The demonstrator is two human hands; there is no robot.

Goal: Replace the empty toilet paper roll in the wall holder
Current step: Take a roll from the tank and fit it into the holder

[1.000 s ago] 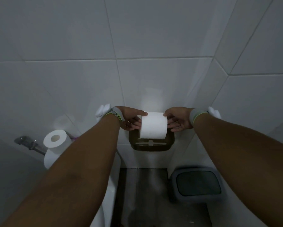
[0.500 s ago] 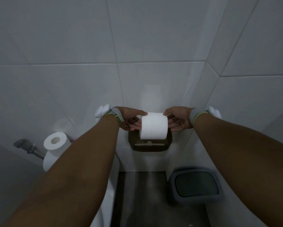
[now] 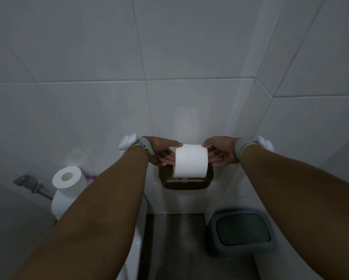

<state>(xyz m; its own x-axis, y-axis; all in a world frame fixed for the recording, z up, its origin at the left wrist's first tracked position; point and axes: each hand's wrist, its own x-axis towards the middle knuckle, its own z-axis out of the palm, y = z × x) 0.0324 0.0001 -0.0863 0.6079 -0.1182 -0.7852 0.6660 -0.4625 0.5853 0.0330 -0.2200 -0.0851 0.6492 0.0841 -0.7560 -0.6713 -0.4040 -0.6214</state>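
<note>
I see my left hand [image 3: 161, 153] and right hand [image 3: 220, 152] holding the full white paper toilet roll [image 3: 190, 163] between them. Each hand grips one end, thumb on the upper edge and fingers curled against the end face. The roll lies sideways between my hands, its lower part set inside the dark, rounded-corner wall holder [image 3: 184, 183] that sits just below my fingers on the pale tiled wall [image 3: 109, 108]. I cannot tell whether the roll is seated on the holder's spindle. Each wrist wears a grey band [image 3: 146, 146].

Below and outside my left forearm, a second white paper roll [image 3: 67, 181] stands on end on a white rounded surface [image 3: 57, 205], with a grey metal fitting [image 3: 31, 184] just beyond it. Below my right forearm, a grey plastic bin with a dark lid [image 3: 243, 232] rests on the dark floor [image 3: 179, 239].
</note>
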